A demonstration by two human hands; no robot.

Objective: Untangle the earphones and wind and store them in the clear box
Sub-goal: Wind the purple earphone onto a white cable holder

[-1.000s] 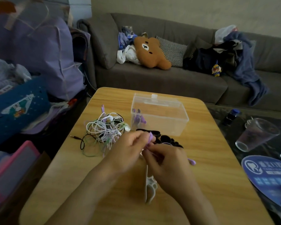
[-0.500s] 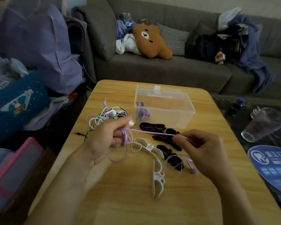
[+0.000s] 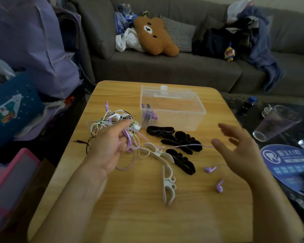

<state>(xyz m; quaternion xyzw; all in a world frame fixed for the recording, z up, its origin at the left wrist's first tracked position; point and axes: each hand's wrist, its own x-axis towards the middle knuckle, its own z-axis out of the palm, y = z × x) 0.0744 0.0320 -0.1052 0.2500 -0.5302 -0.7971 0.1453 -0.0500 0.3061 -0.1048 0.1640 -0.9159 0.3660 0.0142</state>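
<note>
My left hand [image 3: 111, 146] grips a purple earphone cable [image 3: 129, 143] wound round its fingers, just in front of a tangle of white, green, black and purple earphones [image 3: 111, 122]. The purple cable runs right across the table towards my right hand [image 3: 239, 148], whose fingers are spread and hold nothing. Two purple earbuds [image 3: 210, 169] lie on the wood below that hand. The clear box [image 3: 172, 109] stands behind, with one wound purple earphone [image 3: 148, 115] in its left corner. White cable winders [image 3: 165, 171] and black cable winders [image 3: 179, 146] lie between my hands.
The wooden table [image 3: 130, 216] stands in front of a grey sofa [image 3: 165, 67] with a bear cushion. A plastic cup [image 3: 274, 123] and a blue round fan [image 3: 286, 163] sit on the dark surface to the right. Bags are piled at the left.
My right hand has let go of the purple cable and opened, moving right. The cable, taut before, now lies slack over the winders. My left hand keeps its grip.
</note>
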